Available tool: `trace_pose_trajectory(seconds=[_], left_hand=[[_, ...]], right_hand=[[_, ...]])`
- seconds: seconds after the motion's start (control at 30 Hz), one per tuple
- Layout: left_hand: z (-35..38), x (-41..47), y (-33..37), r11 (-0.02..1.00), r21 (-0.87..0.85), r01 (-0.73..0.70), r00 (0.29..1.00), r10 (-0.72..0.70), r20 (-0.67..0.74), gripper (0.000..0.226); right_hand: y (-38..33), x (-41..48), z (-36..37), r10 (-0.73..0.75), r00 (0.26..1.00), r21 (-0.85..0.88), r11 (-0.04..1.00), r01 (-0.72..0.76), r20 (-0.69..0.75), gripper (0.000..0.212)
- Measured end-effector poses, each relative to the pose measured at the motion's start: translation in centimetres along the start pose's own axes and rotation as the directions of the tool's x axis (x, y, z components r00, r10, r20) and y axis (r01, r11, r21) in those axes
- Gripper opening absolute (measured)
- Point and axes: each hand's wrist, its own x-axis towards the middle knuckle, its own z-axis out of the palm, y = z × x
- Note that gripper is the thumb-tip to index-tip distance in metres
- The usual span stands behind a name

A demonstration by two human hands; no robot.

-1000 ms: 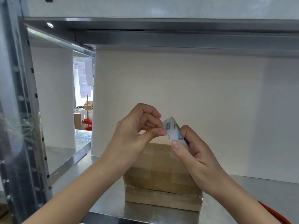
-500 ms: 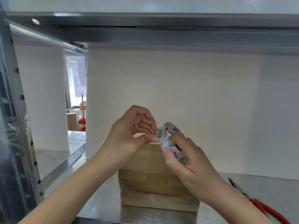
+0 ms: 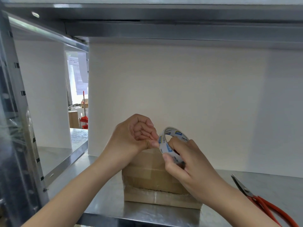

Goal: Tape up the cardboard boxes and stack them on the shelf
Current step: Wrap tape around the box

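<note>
A brown cardboard box (image 3: 152,179) with tape bands across its front stands on the steel shelf (image 3: 105,194). Just above the box, my right hand (image 3: 185,167) grips a white tape roll (image 3: 165,143) with blue print, thumb on its outer face and fingers through its core. My left hand (image 3: 132,136) is curled, with thumb and fingertips pinched against the roll's left edge. Whether a tape end is between those fingers is too small to tell. Both hands hide the box's top.
Red-handled scissors (image 3: 262,202) lie on the shelf at the right. The upper shelf's beam (image 3: 164,28) hangs overhead and a steel upright (image 3: 18,145) stands at the left. A white wall backs the bay. A lower shelf surface (image 3: 65,151) lies to the left.
My right hand has turned the tape roll so its open ring faces me more. The view has shifted, bringing the scissors into sight at the right. My left hand stays pinched at the roll.
</note>
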Motion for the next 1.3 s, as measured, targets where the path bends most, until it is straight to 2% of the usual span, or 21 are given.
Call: trace_pose_trajectory(seconds=[0.4,0.63,1.03,1.3], left_hand=[[0.1,-0.7,-0.7,0.999,0.026,0.025,1.000,-0.025,0.016,0.040],[0.0,-1.1,-0.8,0.999,0.018,-0.032,0.999,0.032,-0.028,0.048],[0.4,-1.3,-1.1,0.999,-0.014,0.045,0.993,-0.047,-0.109,0.043],[0.2,-1.5,-0.9,0.994,0.068,0.081,0.996,-0.078,-0.042,0.038]], right_hand=[[-0.3,0.3,-0.1,0.007,0.999,-0.054,0.999,-0.004,0.049,0.037],[-0.4,0.5,-0.3,0.016,0.998,-0.013,1.000,-0.015,0.064,0.034],[-0.3,0.1,-0.3,0.059,0.994,0.010,0.998,-0.060,0.094,0.029],[-0.3,0.2,-0.1,0.052,0.994,-0.029,0.998,-0.049,0.099,0.030]])
